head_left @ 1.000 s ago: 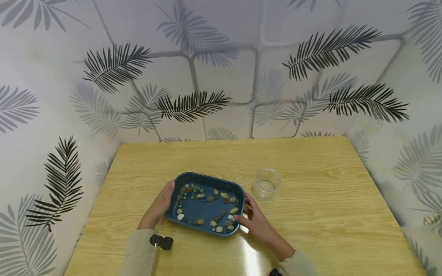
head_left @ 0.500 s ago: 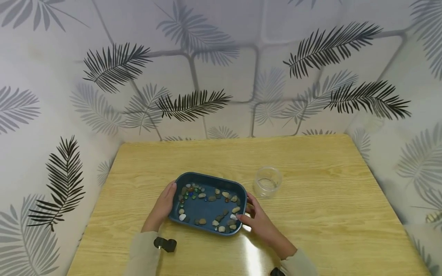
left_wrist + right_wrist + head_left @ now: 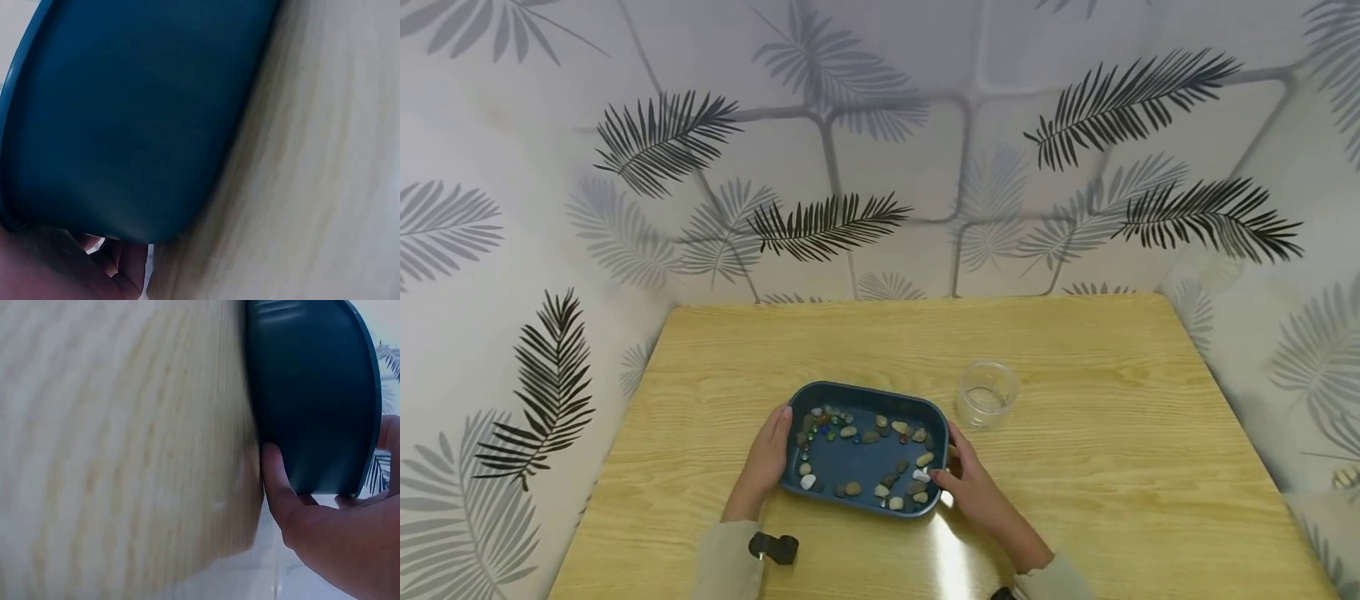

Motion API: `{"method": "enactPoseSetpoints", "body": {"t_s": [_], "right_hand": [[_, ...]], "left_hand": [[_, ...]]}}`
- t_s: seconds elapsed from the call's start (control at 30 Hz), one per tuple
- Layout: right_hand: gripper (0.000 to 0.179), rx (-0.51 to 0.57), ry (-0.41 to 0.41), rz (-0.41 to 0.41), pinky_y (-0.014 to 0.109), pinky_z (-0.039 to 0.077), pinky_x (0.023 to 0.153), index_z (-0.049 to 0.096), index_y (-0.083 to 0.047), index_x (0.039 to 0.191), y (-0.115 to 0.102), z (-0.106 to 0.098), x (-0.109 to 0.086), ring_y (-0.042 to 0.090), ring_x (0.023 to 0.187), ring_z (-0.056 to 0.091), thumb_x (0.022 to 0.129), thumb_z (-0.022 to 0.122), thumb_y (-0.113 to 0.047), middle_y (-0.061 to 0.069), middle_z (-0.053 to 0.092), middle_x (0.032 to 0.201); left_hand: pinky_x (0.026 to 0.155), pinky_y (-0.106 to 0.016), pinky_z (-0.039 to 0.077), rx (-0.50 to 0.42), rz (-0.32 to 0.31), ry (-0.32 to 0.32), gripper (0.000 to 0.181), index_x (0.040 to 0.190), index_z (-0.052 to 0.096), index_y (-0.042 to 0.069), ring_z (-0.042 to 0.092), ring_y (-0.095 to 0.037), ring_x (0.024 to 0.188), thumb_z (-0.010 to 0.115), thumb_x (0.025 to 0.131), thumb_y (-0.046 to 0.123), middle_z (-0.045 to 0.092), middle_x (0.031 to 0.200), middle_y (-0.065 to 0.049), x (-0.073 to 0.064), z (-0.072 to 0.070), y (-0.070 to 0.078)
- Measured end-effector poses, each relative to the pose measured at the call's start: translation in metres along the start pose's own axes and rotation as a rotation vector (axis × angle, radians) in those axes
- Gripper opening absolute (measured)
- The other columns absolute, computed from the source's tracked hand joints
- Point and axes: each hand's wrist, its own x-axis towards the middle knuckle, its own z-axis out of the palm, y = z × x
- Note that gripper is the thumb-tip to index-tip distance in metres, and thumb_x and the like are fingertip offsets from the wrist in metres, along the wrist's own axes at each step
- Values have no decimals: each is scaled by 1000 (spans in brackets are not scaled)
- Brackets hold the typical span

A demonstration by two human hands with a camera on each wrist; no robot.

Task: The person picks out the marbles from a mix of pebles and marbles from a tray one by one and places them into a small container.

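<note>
Currently your left hand [image 3: 767, 454] and right hand [image 3: 973, 490], fingers curled, grip opposite ends of blue tray [image 3: 850, 462] at table [image 3: 1112, 417]; whether lifted, cannot tell. Stones [image 3: 853, 489] lie inside. Gripping appears done; release not yet. Clear cup [image 3: 988, 395] stands nearby.

At seven o'clock in the head view we see the left sleeve [image 3: 726, 562], pale beige, plain and long, its cuff ending at the wrist of the bare left hand [image 3: 767, 454]. On its three o'clock side we note a black wrist device [image 3: 785, 549]: a rounded part joined to a blockier one, with a small bright spot beneath. At five o'clock we find the matching right sleeve [image 3: 1054, 581], above the bare right hand [image 3: 977, 487]; a second black device [image 3: 1003, 594], cropped at the lower edge, sits on its nine o'clock side.
</note>
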Motion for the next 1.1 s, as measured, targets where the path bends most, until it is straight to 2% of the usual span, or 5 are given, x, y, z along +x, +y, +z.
{"method": "enactPoseSetpoints", "body": {"t_s": [0.3,0.5,0.67,0.87,1.1], "right_hand": [[71,-63,23,63,39,39,89,17,-32,139,-3,-12,-7,32,113,41,85,53,-4,10,27,136],[70,-55,22,107,41,39,90,20,-34,137,-3,-22,-10,32,115,39,83,54,-4,8,26,136],[70,-47,-39,138,41,40,88,13,-26,140,-7,-27,-17,35,116,35,85,49,-1,13,19,138],[71,-66,-98,171,46,34,94,6,-22,142,-14,-29,-27,38,119,31,87,45,-1,20,15,140],[74,-22,-78,154,38,45,84,14,-27,141,-8,-35,-33,37,115,35,83,55,-5,17,18,139]], "left_hand": [[106,-44,17,17,-4,60,62,138,27,11,20,-25,130,20,92,53,28,141,-9,-20,13,6],[104,-45,20,15,0,96,60,137,29,11,23,-27,129,20,93,51,31,140,-10,-29,26,7],[104,-46,22,-8,-13,118,58,136,31,12,25,-27,128,20,94,49,33,138,-8,-38,36,5],[103,-46,22,-21,-63,111,60,137,30,13,24,-26,129,19,93,52,32,139,-7,-48,43,3],[103,-47,23,-31,-49,123,58,135,32,13,27,-26,127,18,94,51,36,137,-7,-58,47,7]]}}
